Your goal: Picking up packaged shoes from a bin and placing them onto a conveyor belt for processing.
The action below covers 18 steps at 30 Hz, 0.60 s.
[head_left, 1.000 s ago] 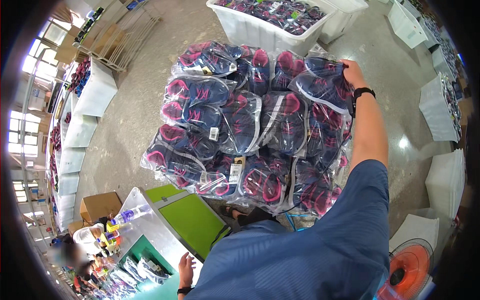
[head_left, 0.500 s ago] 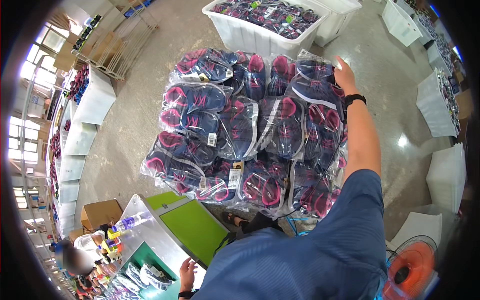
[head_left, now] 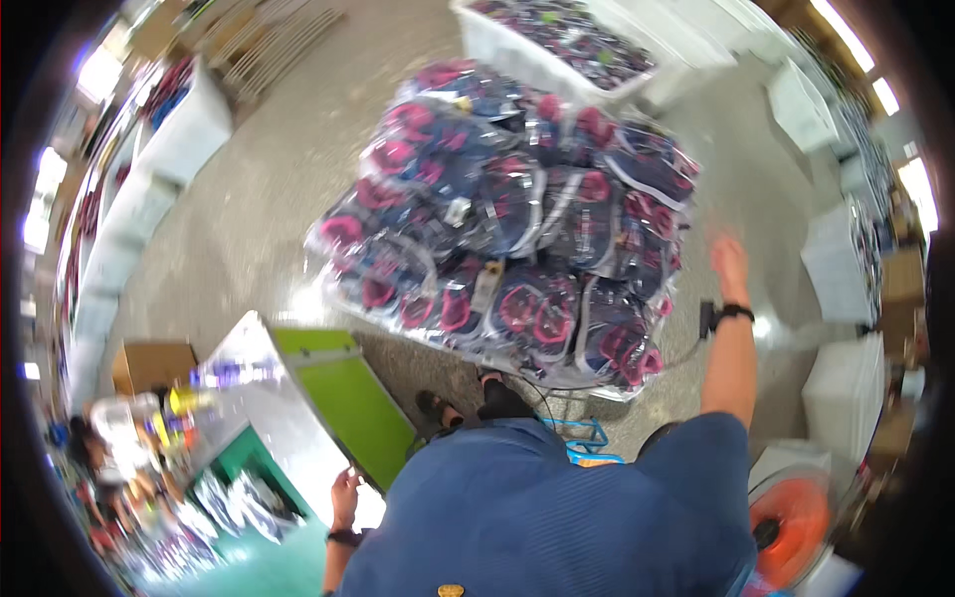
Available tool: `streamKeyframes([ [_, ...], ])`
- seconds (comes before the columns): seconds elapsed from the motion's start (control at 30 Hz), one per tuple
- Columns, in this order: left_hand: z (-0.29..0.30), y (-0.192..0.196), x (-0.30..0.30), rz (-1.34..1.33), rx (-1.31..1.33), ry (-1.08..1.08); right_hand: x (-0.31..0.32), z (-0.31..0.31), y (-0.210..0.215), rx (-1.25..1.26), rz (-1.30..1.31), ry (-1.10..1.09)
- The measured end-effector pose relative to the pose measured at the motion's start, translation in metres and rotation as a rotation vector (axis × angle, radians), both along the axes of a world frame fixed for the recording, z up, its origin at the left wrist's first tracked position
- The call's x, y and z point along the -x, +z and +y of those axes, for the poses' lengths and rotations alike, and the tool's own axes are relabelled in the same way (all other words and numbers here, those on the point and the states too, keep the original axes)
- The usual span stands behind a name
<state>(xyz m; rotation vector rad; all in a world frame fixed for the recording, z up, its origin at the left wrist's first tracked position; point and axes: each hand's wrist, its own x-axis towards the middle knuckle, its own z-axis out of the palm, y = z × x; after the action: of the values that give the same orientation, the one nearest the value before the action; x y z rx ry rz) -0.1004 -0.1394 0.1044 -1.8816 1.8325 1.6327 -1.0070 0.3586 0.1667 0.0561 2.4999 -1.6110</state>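
My right hand (head_left: 731,267) is stretched out to the right of a large stack of shoes in clear plastic bags (head_left: 512,209), apart from the stack. Motion smears its fingers, so their state is unclear. The bagged shoes are dark blue with pink linings and pink laces, packed in rows. At the lower left, my left hand (head_left: 344,499) is held by the edge of a shiny metal table (head_left: 310,418). Its fingers are loosely bent and apart, with nothing visible in them. Black bands circle both wrists.
White bins (head_left: 527,55) full of bagged shoes stand beyond the stack, and more white bins (head_left: 184,139) line the left. A green panel (head_left: 358,408) adjoins the table. An orange fan (head_left: 793,527) is at the lower right. Beside my feet is a blue frame (head_left: 587,438).
My right hand has come off the bagged shoe at the stack's far right corner and moved outward and nearer. The view has turned, and the stack appears tilted. My left hand stays by the table.
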Motion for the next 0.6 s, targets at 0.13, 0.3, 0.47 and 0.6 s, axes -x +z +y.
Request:
streamKeyframes([
  [0.13,0.001,-0.004,-0.035,-0.101,0.079,0.063,-0.097,0.037,-0.04,0.236,0.086,0.056],
  [0.3,-0.011,-0.03,-0.097,-0.139,0.583,0.161,-0.168,0.059,-0.053,-0.469,0.38,0.296],
  [0.47,-0.047,-0.025,-0.184,-0.467,0.902,0.482,-0.206,-0.123,-0.068,-0.521,-0.12,0.614],
  [0.6,-0.08,-0.035,-0.275,-0.729,0.983,0.668,-0.279,-0.114,-0.059,-0.618,-0.527,0.635],
])
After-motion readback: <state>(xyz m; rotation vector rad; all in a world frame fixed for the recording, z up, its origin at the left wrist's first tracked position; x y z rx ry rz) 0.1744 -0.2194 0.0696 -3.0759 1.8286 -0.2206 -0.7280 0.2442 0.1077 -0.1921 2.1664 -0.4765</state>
